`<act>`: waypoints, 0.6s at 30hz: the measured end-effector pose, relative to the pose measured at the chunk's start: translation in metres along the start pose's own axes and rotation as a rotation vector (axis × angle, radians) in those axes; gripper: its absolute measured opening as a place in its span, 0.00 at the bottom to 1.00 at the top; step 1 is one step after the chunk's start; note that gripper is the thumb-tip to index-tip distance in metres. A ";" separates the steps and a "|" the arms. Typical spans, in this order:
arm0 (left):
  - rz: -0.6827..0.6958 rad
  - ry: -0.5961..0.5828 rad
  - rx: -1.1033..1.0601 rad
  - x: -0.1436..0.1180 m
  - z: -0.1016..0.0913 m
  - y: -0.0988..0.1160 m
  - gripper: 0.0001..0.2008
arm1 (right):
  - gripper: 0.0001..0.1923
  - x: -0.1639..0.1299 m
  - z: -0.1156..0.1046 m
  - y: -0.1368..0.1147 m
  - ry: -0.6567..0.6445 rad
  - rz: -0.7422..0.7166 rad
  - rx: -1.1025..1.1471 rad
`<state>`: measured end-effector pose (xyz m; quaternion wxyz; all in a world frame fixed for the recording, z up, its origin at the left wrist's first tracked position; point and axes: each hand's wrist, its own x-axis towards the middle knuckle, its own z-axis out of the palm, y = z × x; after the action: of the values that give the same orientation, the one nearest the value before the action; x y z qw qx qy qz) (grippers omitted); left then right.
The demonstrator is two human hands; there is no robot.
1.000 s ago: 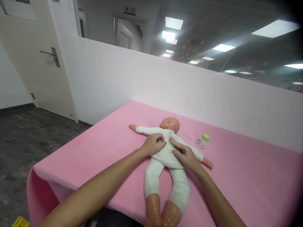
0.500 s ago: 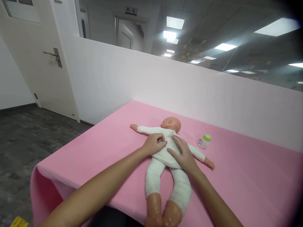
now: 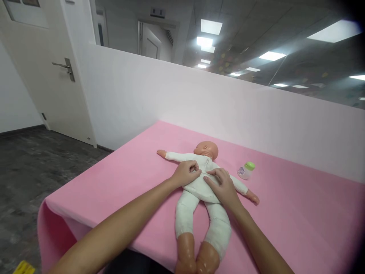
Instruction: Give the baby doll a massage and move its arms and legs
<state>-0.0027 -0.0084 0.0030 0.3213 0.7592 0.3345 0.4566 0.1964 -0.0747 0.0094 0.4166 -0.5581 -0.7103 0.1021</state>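
Two hands work on the baby doll (image 3: 199, 186) lying face-up mid-desk (image 3: 114, 182): left hand (image 3: 185, 174) fingers pinch its white bodysuit (image 3: 196, 188), right hand (image 3: 221, 186) fingers rest flat. Tugging could slide the doll toward the green-capped bottle (image 3: 245, 170).

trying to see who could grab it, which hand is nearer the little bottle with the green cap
Right. The right hand rests on the doll's chest, just left of the bottle. The left hand is on the doll's far side.
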 end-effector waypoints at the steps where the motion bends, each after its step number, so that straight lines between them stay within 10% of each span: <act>1: -0.003 0.000 -0.001 0.000 0.000 0.000 0.10 | 0.16 0.000 0.003 0.002 0.017 -0.007 -0.002; 8: -0.009 -0.009 0.002 0.000 0.000 0.001 0.09 | 0.36 -0.002 0.011 0.010 -0.020 0.079 0.033; 18: -0.008 0.002 0.002 0.000 0.002 -0.002 0.10 | 0.22 -0.004 0.002 -0.003 0.018 -0.021 -0.033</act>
<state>-0.0011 -0.0080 0.0008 0.3220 0.7578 0.3384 0.4556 0.1933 -0.0787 0.0079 0.4147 -0.5581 -0.7141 0.0811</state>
